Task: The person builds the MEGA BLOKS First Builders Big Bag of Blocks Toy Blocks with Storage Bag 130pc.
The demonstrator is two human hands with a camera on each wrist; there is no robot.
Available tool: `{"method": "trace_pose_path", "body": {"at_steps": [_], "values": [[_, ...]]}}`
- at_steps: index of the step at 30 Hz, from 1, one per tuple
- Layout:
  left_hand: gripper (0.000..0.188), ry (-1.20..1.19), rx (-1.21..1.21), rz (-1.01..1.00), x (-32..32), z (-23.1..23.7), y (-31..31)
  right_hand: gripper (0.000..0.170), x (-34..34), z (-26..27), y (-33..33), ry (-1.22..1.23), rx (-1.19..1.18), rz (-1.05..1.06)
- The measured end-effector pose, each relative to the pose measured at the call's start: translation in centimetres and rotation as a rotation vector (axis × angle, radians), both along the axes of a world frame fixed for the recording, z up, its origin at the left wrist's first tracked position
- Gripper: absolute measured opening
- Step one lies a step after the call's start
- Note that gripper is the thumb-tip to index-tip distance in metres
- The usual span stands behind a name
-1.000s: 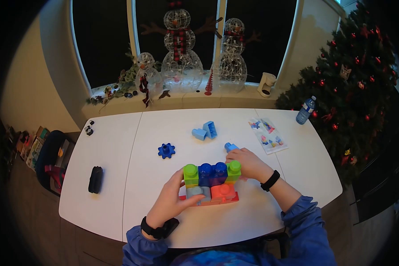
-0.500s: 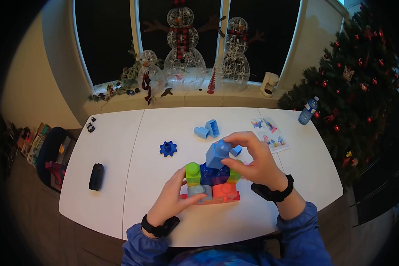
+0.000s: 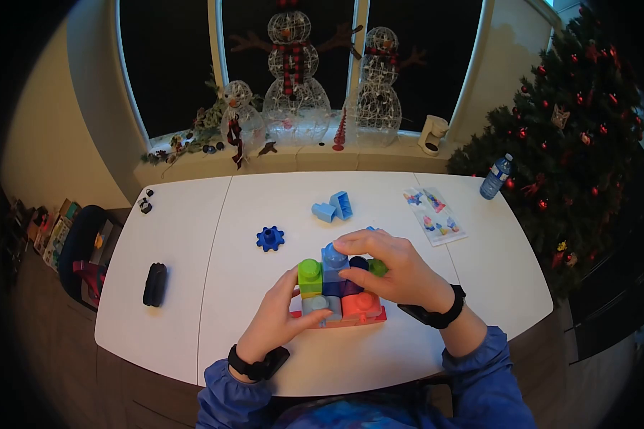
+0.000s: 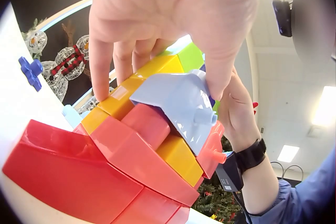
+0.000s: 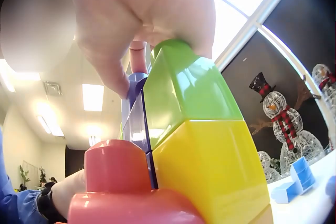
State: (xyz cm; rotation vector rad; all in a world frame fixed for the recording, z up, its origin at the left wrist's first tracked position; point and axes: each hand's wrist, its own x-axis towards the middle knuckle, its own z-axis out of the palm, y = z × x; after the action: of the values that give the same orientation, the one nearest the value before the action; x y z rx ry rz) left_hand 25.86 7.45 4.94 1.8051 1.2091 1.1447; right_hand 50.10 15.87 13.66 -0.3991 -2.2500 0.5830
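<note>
A toy block structure (image 4: 147,182) stands on the white table (image 3: 265,365) in front of me. It has a red base, coral, yellow and grey blocks, a dark blue block (image 3: 333,289), and a green block (image 3: 310,280) at each upper end. My left hand (image 3: 273,314) grips its left side, thumb over the grey-blue piece (image 4: 176,103) and fingers behind. Between thumb and fingers, my right hand (image 3: 404,272) pinches a light blue block (image 3: 335,262) right over the left part of the dark blue block. Part of the right green block hides behind this hand.
Two light blue blocks (image 3: 342,206) lie behind the structure, and a dark blue gear-shaped piece (image 3: 270,239) to their left. A picture sheet (image 3: 436,218) and water bottle (image 3: 496,176) are at the right. On the left sits a black case (image 3: 154,284).
My right hand has picked up a light blue block from the table, carried it left and lowered it onto the top of the structure. The left hand has kept its grip.
</note>
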Motion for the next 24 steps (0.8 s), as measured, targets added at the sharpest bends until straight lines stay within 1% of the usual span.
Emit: {"method": "trace_pose_path", "body": {"at_steps": [1,4,5,8,10,11,14,17,20,23,24], "values": [[0.086,0.0,0.001,0.001,0.0,0.0,0.0,0.037,0.4,0.4,0.4,-0.019,-0.027,0.024],[0.086,0.009,-0.015,0.001,0.0,0.2,0.0,0.034,1.3,0.4,2.4,0.028,-0.191,-0.116],[0.086,0.012,-0.012,0.003,0.0,0.2,0.0,0.035,1.5,0.4,3.2,-0.01,-0.241,-0.204],[0.086,0.016,-0.003,0.006,0.0,0.4,-0.1,0.036,3.3,-4.3,7.9,-0.26,0.019,-0.299],[0.086,0.012,-0.002,0.004,0.0,0.4,-0.1,0.037,3.6,-7.5,9.5,-0.494,0.034,-0.453],[0.086,0.012,-0.004,0.004,0.0,0.4,-0.1,0.038,3.5,-8.1,9.6,-0.611,0.042,-0.53],[0.086,0.01,-0.008,0.006,0.0,0.4,-0.1,0.042,3.0,-9.4,10.1,-0.812,0.083,-0.721],[0.086,0.012,-0.011,0.001,-0.1,0.5,-0.1,0.043,3.2,-10.7,11.1,-0.86,0.028,-0.695],[0.085,0.012,-0.009,0.002,0.0,0.6,0.0,0.043,3.7,-10.6,10.6,-0.449,0.007,-0.664],[0.085,0.013,-0.005,0.002,0.0,0.5,-0.1,0.049,3.2,-6.9,8.8,-0.064,-0.056,-0.541],[0.085,0.012,0.0,0.001,0.0,0.6,-0.1,0.05,3.0,-5.9,8.0,0.038,-0.149,-0.48]]}}
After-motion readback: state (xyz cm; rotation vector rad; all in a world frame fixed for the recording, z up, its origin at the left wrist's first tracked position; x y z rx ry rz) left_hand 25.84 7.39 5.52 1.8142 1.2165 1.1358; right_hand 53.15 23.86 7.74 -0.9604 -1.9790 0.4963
